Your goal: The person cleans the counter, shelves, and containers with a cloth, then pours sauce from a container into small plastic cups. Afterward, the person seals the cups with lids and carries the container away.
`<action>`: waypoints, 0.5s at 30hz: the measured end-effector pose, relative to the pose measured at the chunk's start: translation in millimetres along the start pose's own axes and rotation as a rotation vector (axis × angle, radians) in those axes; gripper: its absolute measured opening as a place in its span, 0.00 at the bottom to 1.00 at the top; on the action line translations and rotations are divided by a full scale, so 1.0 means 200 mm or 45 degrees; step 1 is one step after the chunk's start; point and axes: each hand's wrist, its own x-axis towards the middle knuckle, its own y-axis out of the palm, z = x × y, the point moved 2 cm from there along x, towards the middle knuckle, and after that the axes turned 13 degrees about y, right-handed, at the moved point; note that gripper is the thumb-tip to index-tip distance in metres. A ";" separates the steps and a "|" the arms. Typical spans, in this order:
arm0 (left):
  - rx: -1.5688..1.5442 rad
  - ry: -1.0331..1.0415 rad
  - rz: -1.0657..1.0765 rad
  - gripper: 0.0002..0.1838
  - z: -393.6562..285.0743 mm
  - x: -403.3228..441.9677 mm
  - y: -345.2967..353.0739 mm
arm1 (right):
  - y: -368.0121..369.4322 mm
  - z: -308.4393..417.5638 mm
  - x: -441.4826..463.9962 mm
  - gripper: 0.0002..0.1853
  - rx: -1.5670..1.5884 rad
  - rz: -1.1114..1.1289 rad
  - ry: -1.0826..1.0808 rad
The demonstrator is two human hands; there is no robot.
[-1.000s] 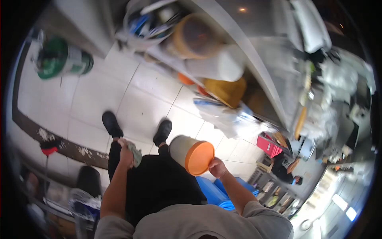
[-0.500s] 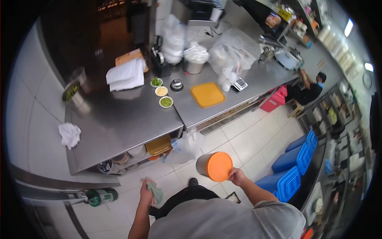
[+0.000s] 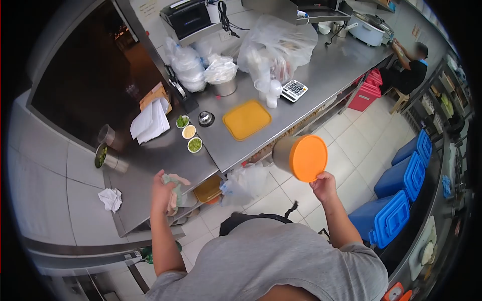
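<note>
My right hand (image 3: 324, 186) grips the lower edge of a tub with an orange lid (image 3: 309, 158), tipped sideways so the lid faces right. The tub is over the floor, beside the counter's front edge. In my left hand (image 3: 160, 193) is a crumpled pale green and pinkish cloth (image 3: 175, 186), near the counter's front edge. Close by on the steel counter (image 3: 165, 158) are three small cups of chopped food (image 3: 189, 132), a silver bell (image 3: 206, 118) and a yellow tray (image 3: 246, 119).
White papers (image 3: 150, 120), a calculator (image 3: 294, 90) and plastic bags (image 3: 281, 47) lie on the counter. A crumpled paper (image 3: 110, 199) is at the left. Three blue bins (image 3: 386, 220) stand on the right. Farther back, a person in black (image 3: 409, 75) sits by a red bin (image 3: 366, 90).
Both hands have risen and moved forward toward the counter. The orange-lidded tub has moved up and right with my right hand; the cloth has come up to the counter's edge.
</note>
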 end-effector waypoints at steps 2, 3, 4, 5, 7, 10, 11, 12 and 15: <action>-0.015 -0.003 0.152 0.30 0.00 0.10 0.05 | 0.09 0.10 0.08 0.14 0.113 -0.072 -0.131; -0.081 0.009 0.197 0.29 -0.01 0.15 0.11 | 0.13 0.16 0.13 0.14 0.152 -0.119 -0.205; -0.139 0.003 0.254 0.28 -0.04 0.19 0.17 | 0.12 0.15 0.13 0.14 0.196 -0.186 -0.267; -0.207 0.015 0.306 0.26 -0.08 0.27 0.24 | 0.12 0.15 0.15 0.14 0.201 -0.201 -0.256; -0.204 0.049 0.441 0.25 -0.11 0.43 0.43 | 0.11 0.27 0.16 0.14 0.161 -0.216 -0.264; -0.116 0.153 0.560 0.23 -0.18 0.56 0.74 | 0.11 0.45 0.14 0.14 0.213 -0.275 -0.362; -0.056 0.201 0.588 0.22 -0.21 0.60 0.82 | 0.10 0.51 0.14 0.14 0.204 -0.287 -0.390; -0.014 0.214 0.601 0.21 -0.23 0.65 0.88 | 0.07 0.59 0.16 0.13 0.200 -0.295 -0.420; 0.171 0.249 0.614 0.22 -0.38 0.73 1.06 | 0.01 0.83 0.26 0.13 0.197 -0.332 -0.486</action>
